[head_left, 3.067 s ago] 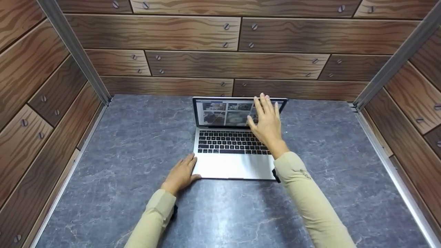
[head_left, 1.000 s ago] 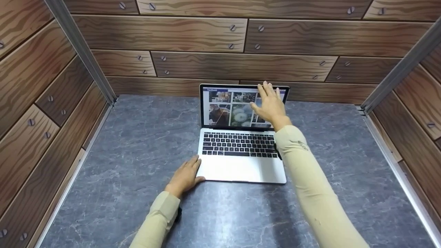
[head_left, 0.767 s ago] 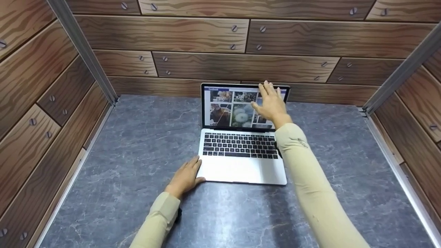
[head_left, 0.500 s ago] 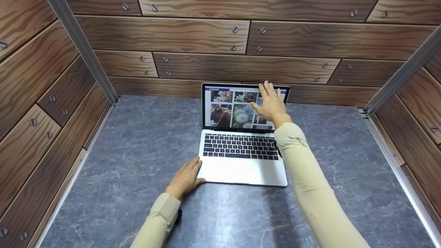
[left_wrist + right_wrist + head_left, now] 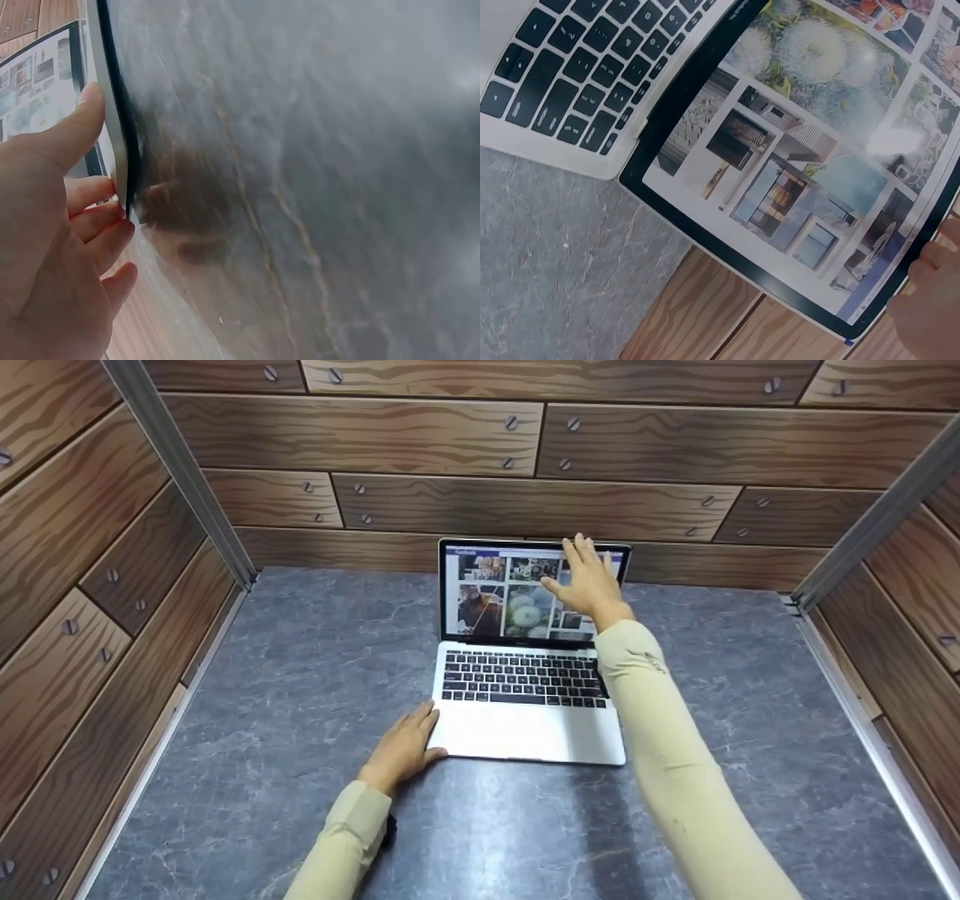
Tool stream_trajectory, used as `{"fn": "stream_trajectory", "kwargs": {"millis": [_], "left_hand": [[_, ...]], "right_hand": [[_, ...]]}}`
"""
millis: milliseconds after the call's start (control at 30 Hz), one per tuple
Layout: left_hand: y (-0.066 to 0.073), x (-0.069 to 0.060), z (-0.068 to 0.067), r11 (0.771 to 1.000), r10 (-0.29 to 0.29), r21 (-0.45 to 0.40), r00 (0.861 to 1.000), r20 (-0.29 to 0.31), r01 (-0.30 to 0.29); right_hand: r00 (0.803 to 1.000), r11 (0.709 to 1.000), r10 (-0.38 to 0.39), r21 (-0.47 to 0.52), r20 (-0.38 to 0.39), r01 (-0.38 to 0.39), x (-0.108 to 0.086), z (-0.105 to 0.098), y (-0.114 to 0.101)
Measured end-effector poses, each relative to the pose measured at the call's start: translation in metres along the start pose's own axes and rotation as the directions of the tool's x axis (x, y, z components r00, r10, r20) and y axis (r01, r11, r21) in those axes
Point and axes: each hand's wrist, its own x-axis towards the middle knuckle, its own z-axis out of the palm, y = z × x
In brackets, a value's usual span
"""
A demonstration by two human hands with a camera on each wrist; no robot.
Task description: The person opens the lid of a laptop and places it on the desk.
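Observation:
A silver laptop [image 5: 525, 731] stands unfolded on the table, its lit screen [image 5: 480, 592] showing a page of photos. My left hand [image 5: 399, 750] rests against the base's front left corner. In the left wrist view its thumb [image 5: 79, 127] touches the front edge, while the fingers [image 5: 97, 225] meet the side edge. At the top edge of the screen, towards its right, is my right hand [image 5: 589, 585], fingers extended and spread. It covers part of the screen in the head view. Only some of its fingers [image 5: 934, 289] show in the right wrist view, at that top edge.
The grey marbled table [image 5: 322, 645] carries the laptop. Wood-patterned walls [image 5: 420, 499] stand behind and at both sides, with metal posts [image 5: 180, 480] in the corners. The back wall is close behind the screen.
Since the oldest frame the screen has tilted back and looks taller, and my right hand has moved up with it. My left hand has stayed at the corner. Little differs over the last second.

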Motion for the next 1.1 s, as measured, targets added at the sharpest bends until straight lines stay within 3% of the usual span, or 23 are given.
{"fn": "stream_trajectory", "kwargs": {"millis": [467,867,1100], "left_hand": [[0.001,0.01,-0.005,0.997,-0.014,0.077,0.999,0.035,0.011],[-0.003,0.009,-0.003,0.999,0.041,0.033,0.999,-0.029,-0.04],[-0.004,0.006,-0.001,0.999,0.035,0.026,0.999,-0.038,-0.034]], "right_hand": [[0.992,0.997,-0.046,-0.068,-0.121,0.038,-0.016,0.006,0.006],[0.976,0.995,-0.093,-0.052,-0.195,0.085,-0.031,0.011,0.012],[0.97,0.995,-0.1,-0.031,-0.223,0.096,-0.044,0.021,0.018]]}}
